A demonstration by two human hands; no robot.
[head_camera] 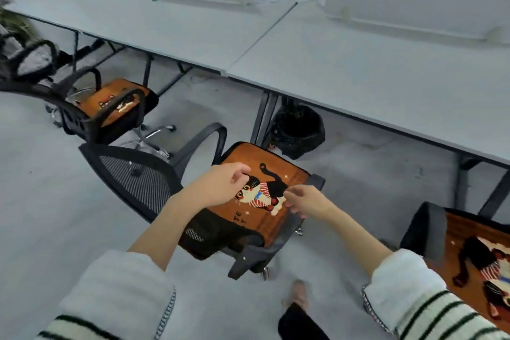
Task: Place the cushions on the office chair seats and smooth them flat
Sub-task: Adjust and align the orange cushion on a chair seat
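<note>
In the middle of the frame an orange cushion (pixel 271 190) with a cat picture lay on the seat of a black office chair (pixel 154 188). Both hands were above it with loosely curled fingers and held nothing: the left hand (pixel 220 185) over its left part, the right hand (pixel 306 201) over its right edge; whether they touched the cushion, I cannot tell. A second cushion (pixel 110 102) lay on a chair at the left, a third cushion (pixel 480 262) at the lower right. A white table (pixel 358 63) stood behind.
</note>
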